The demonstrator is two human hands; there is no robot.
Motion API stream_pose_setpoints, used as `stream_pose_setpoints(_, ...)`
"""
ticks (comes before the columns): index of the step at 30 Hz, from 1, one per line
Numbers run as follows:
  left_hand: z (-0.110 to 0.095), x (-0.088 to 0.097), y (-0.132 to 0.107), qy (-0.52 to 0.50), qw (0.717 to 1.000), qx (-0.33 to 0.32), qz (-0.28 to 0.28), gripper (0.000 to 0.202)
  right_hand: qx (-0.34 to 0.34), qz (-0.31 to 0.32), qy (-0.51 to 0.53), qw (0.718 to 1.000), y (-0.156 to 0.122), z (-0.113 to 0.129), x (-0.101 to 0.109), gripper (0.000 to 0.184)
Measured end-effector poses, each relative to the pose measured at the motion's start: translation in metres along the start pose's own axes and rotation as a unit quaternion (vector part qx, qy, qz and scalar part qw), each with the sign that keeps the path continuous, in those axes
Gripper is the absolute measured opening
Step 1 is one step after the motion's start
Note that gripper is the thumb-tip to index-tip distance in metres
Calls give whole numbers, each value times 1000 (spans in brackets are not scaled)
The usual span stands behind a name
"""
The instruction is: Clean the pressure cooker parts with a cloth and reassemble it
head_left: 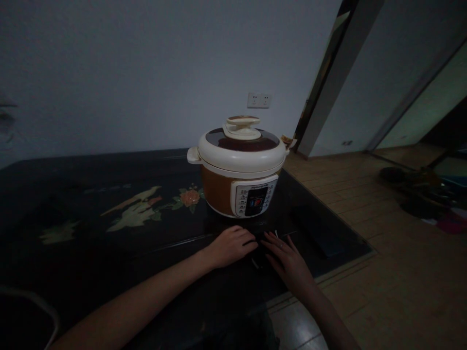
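Note:
Both hands rest on a black lacquered table (91, 272) just in front of an electric cooker (239, 165), orange-bodied with a cream lid and a control panel facing me. My left hand (231, 245) has its fingers curled onto a small dark object (260, 253) lying between the hands. My right hand (288, 257) lies flatter, fingers stretched toward the same dark object and touching it. The dim light keeps me from making out what the object is; thin pale bits show at its edges.
The table carries a painted flower and bird design (142, 209). A flat dark rectangle (317, 231) lies to the right of the cooker. A wall socket (259, 100) sits behind. Wooden floor (394, 253) lies to the right, with dark clutter (419, 194) farther off.

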State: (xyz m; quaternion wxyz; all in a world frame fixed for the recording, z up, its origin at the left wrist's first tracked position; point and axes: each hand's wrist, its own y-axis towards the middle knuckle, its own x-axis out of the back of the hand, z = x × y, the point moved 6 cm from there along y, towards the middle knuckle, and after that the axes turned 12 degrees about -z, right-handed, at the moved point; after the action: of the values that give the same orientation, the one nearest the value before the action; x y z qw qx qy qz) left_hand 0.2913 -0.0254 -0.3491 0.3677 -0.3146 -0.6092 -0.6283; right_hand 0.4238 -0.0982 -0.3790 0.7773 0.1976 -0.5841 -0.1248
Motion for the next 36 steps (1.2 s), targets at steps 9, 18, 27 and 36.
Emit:
stream_pose_setpoints(9, 13, 12, -7, -5, 999, -22, -46, 22, -18, 16, -19, 1000, 3, 3, 4, 37)
stream_pose_setpoints(18, 7, 21, -20, -9, 999, -30, -6, 24, -20, 21, -13, 999, -1, -3, 2, 39)
stream_pose_setpoints(27, -25, -4, -14, -90, 977, 178, 76, 55, -11, -8, -69, 998, -5, 5, -1, 43)
stream_pose_setpoints(36, -15, -23, -14, -111, 971, 178, 114, 66, -5, 9, -109, 994, 2, -10, -14, 49)
